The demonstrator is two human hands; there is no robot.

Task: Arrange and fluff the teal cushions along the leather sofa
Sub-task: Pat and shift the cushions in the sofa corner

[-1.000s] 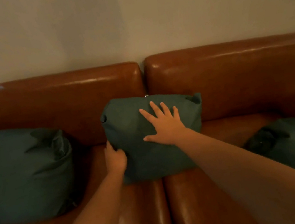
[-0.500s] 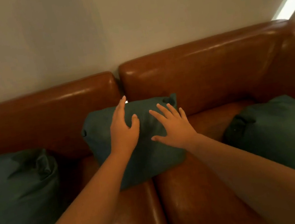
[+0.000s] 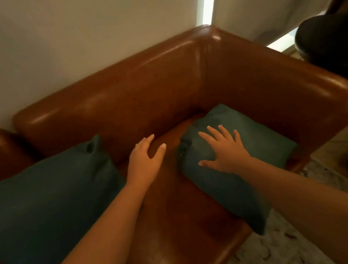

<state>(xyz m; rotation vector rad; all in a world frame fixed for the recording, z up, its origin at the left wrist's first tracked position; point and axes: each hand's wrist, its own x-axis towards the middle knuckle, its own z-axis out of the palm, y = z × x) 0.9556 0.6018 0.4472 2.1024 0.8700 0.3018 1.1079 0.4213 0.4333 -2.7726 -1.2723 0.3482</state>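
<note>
While right grip overlaps cushion, fingers spread

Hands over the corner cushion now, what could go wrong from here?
1. The corner cushion lies flat with its near corner jutting past the sofa seat's front edge; a pull toward the person might tip it onto the rug.
2. Only the right hand is over it, fingers spread; the left hand hovers over bare leather, so a one-handed lift may sag or twist.
3. The left forearm crosses the middle cushion and could nudge it.
</note>
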